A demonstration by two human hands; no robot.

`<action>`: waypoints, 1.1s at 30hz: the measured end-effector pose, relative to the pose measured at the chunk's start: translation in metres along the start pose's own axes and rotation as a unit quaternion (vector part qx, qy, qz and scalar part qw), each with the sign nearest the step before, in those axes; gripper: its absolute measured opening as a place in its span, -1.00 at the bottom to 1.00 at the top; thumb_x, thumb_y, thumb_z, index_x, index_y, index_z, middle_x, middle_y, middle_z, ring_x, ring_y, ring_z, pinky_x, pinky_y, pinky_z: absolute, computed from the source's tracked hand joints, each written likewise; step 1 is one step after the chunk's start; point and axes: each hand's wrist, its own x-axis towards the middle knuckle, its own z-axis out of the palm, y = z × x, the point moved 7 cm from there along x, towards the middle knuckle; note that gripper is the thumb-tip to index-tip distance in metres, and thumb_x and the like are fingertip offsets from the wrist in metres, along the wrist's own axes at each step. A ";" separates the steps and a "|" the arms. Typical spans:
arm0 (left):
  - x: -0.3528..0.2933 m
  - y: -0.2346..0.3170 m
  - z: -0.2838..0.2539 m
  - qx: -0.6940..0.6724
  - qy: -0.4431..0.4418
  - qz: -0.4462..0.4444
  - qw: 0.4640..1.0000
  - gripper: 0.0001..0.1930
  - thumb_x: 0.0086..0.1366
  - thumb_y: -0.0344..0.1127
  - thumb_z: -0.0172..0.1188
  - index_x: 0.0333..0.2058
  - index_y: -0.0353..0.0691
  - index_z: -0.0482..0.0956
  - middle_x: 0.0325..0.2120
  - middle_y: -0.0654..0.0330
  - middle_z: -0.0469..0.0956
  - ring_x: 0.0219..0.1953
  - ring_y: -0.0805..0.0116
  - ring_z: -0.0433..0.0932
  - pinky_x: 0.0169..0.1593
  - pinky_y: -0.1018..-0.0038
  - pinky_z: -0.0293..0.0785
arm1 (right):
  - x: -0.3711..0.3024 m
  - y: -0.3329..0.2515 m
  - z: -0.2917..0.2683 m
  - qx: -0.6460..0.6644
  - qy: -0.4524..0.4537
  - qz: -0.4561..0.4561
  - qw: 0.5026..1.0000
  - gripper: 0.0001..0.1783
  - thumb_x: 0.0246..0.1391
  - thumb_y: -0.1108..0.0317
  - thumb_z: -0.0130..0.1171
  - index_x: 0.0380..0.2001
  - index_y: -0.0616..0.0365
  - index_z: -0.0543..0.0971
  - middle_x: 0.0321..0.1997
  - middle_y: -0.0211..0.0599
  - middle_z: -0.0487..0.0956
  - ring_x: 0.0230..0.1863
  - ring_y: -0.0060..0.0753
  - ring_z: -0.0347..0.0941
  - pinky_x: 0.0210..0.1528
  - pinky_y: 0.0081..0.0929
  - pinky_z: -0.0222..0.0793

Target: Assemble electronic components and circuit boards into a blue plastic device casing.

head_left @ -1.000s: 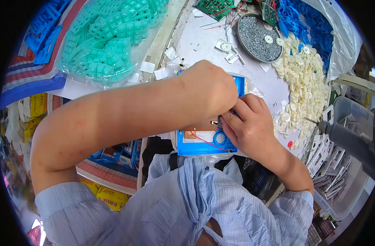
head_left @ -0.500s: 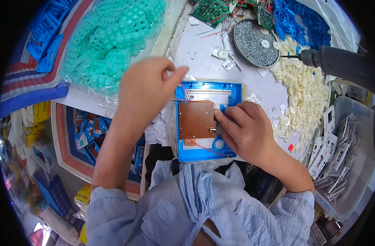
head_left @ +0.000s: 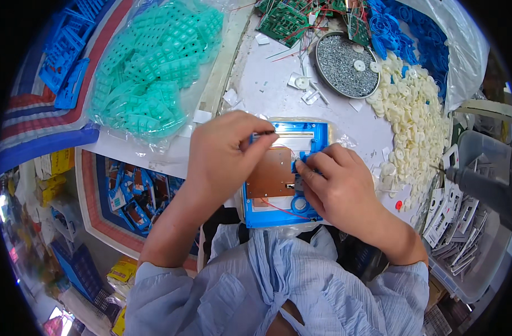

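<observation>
A blue plastic casing (head_left: 317, 132) lies open-side up on the table in front of me. Inside it sits a brown circuit board (head_left: 270, 178), and a thin red wire crosses the casing's near part. Over the far left of the casing is my left hand (head_left: 225, 154), thumb and forefinger pinched together; what is between them is too small to make out. My right hand (head_left: 343, 182) is curled over the casing's right wall, gripping there, with thumb and forefinger tips against the board's right edge.
Beyond the casing stands a round dish of screws (head_left: 345, 67), beside cream plastic discs (head_left: 412, 112) and green circuit boards (head_left: 281, 25). Teal keypads (head_left: 161, 67) lie in a bag at left. At right, a dark power screwdriver (head_left: 485, 190) hangs over a clear bin (head_left: 485, 263) of white parts.
My left hand has moved right and nearer, its fingers closing into a pinch above the casing. The screwdriver has swung toward me and right. My right hand stays at the board's edge.
</observation>
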 end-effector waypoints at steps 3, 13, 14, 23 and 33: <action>-0.005 0.014 0.009 0.028 -0.002 0.042 0.999 -0.88 0.17 -0.48 0.42 -0.30 -0.29 0.70 -0.46 0.19 0.63 -0.56 0.50 0.49 -0.46 0.54 0.36 | 0.008 0.015 -0.013 0.119 0.082 0.028 0.989 -0.71 -0.07 0.31 0.45 -0.25 0.16 0.70 -0.28 -0.31 0.60 -0.23 -0.19 0.52 -0.18 -0.26 0.44; -0.008 0.009 0.011 0.004 -0.082 -0.034 0.996 -0.86 0.21 -0.39 0.39 -0.28 -0.23 0.65 -0.47 0.15 0.59 -0.45 0.20 0.59 -0.38 0.35 0.47 | 0.025 0.026 -0.005 0.219 0.204 0.036 0.953 -0.82 -0.02 0.43 0.43 -0.29 0.16 0.68 -0.42 -0.22 0.59 -0.35 -0.15 0.54 -0.36 -0.27 0.45; -0.009 0.007 0.010 -0.004 -0.079 -0.023 0.997 -0.88 0.21 -0.43 0.38 -0.27 -0.25 0.66 -0.47 0.15 0.59 -0.50 0.29 0.55 -0.41 0.40 0.43 | 0.024 0.026 -0.005 0.211 0.205 0.030 0.955 -0.79 -0.03 0.43 0.43 -0.27 0.16 0.69 -0.40 -0.22 0.60 -0.35 -0.15 0.54 -0.36 -0.28 0.45; -0.017 0.015 0.012 0.064 -0.022 0.208 0.976 -0.84 0.18 -0.45 0.38 -0.24 -0.18 0.65 -0.30 0.21 0.67 -0.34 0.18 0.61 -0.27 0.31 0.39 | 0.021 0.024 -0.008 0.203 0.081 0.062 0.974 -0.43 -0.07 0.48 0.35 0.11 0.20 0.62 -0.33 -0.16 0.59 -0.35 -0.15 0.54 -0.31 -0.28 0.49; -0.013 0.023 0.011 0.112 -0.021 0.217 0.969 -0.79 0.12 -0.45 0.42 -0.25 -0.12 0.65 -0.29 0.27 0.70 -0.34 0.30 0.60 -0.13 0.28 0.30 | 0.010 0.052 -0.050 0.253 0.170 0.074 0.950 -0.46 -0.02 0.53 0.26 0.12 0.17 0.63 -0.36 -0.24 0.57 -0.40 -0.37 0.49 -0.33 -0.46 0.40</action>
